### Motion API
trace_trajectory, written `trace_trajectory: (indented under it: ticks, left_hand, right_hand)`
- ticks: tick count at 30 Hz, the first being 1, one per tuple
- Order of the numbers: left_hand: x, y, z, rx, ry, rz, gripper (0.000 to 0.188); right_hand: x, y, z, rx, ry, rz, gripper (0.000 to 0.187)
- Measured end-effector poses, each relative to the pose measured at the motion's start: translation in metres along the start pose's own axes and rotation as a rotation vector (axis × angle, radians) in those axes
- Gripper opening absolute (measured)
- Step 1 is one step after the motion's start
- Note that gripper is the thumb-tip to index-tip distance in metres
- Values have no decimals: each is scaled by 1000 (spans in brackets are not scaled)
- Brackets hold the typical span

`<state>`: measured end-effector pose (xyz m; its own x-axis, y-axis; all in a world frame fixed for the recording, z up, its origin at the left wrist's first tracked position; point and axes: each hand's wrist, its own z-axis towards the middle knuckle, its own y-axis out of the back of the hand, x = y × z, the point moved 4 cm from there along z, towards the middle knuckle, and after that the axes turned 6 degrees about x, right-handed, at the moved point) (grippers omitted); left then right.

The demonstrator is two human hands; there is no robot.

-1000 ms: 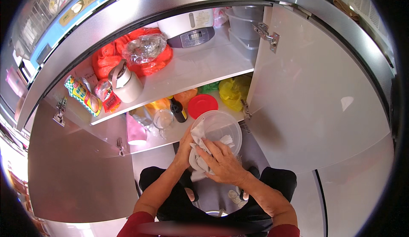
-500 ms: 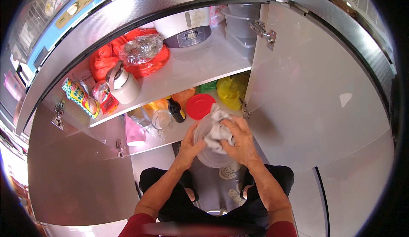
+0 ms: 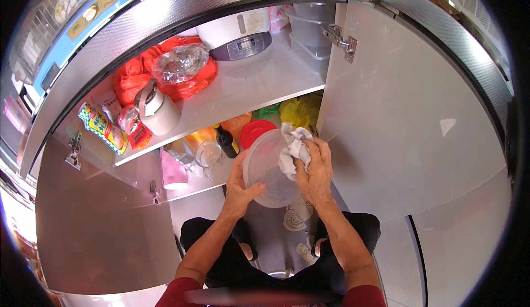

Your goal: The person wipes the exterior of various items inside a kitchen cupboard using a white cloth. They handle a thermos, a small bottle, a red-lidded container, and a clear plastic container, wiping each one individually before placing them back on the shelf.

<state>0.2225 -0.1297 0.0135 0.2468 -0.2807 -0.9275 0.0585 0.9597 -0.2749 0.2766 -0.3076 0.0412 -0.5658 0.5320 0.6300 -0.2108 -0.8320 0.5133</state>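
Gripped at its left edge by my left hand [image 3: 241,188] is a round, clear plastic container or lid [image 3: 269,169], see-through enough to show the floor behind it. A crumpled white cloth [image 3: 295,151] is bunched in my right hand [image 3: 316,174], which presses it against the upper right rim of the plastic piece. Both hands are in front of an open cabinet, above my knees. Just behind the clear plastic lies a red round lid [image 3: 255,133] on the lower shelf, partly covered by it.
On the upper shelf [image 3: 243,83] stand a beige thermos jug [image 3: 158,111], a white cooker [image 3: 241,33], red plastic bags [image 3: 132,80] and clear bins [image 3: 312,31]. Below are a dark bottle [image 3: 226,141], a glass jar [image 3: 209,154] and a yellow bag [image 3: 298,111]. The cabinet door [image 3: 408,119] hangs open at right.
My right hand has moved the cloth from the middle of the clear plastic to its upper right rim. The plastic piece has tilted and shifted slightly up.
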Motion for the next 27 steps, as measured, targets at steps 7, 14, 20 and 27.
trace_trajectory:
  ticks: [7,14,20,27]
  left_hand:
    - [1,15,2,-221,-60,4,76]
    - [19,14,1,-122,65,-176,62]
    - [20,-11,-9,18,98,134,55]
    - [46,11,-8,-71,159,154,57]
  right_hand:
    - [2,-23,-50,219,-23,-168,52]
    - [31,0,-38,418,299,273,50]
    - [20,15,8,37,85,3,50]
    - [53,-7,-1,266,355,17,52]
